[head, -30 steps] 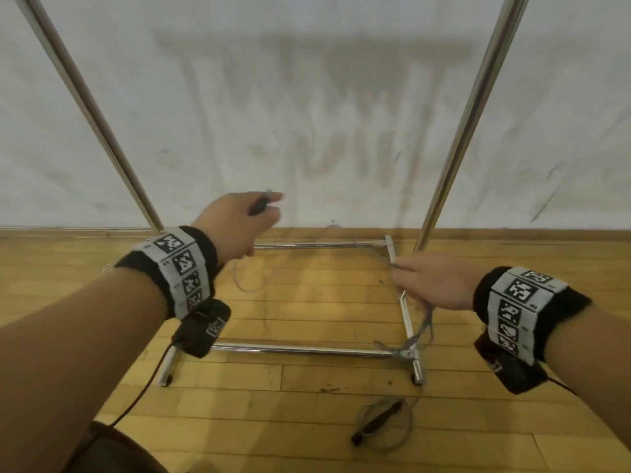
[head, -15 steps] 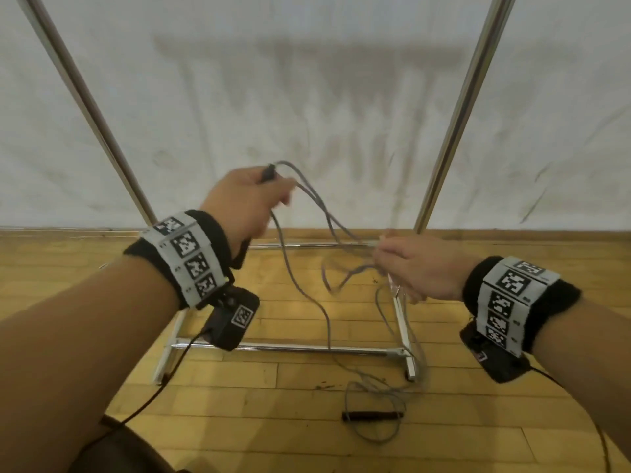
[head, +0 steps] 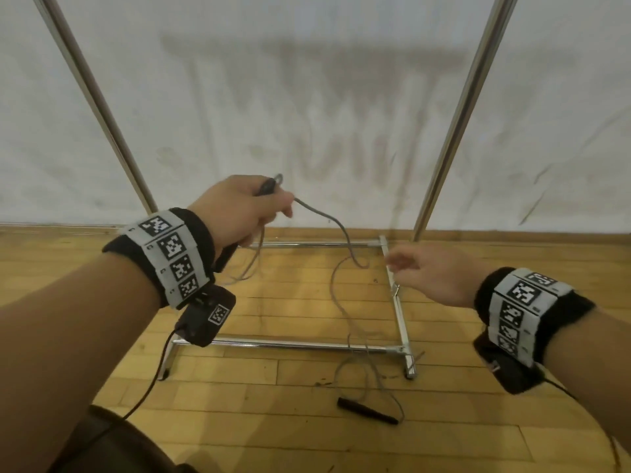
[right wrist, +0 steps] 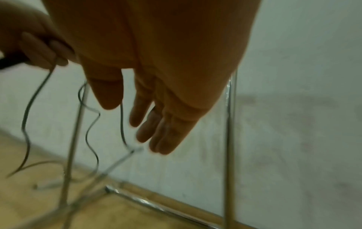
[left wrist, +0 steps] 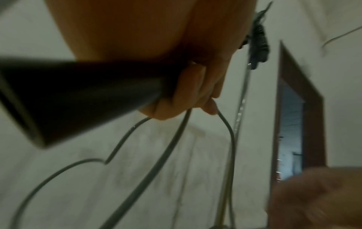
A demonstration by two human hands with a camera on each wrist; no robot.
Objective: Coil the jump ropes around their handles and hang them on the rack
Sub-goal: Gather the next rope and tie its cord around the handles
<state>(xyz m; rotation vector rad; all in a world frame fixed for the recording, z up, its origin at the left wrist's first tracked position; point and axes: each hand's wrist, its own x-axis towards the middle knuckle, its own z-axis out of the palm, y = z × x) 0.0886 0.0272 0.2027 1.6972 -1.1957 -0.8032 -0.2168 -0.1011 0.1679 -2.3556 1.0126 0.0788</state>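
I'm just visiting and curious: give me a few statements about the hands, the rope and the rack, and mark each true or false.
1. The left hand grips a black handle. True.
2. The right hand pinches the rope. False: its fingers are spread and hold nothing.
3. The other handle lies on the floor. True.
4. That handle hangs on the rack. False: it lies in front of the rack's base.
5. The rope is fully coiled. False: most of it trails loose down to the floor.

Grey rope [head: 345, 233], black handles [head: 367, 410]; chrome rack [head: 397, 302]; checkered wristbands [head: 172, 257].
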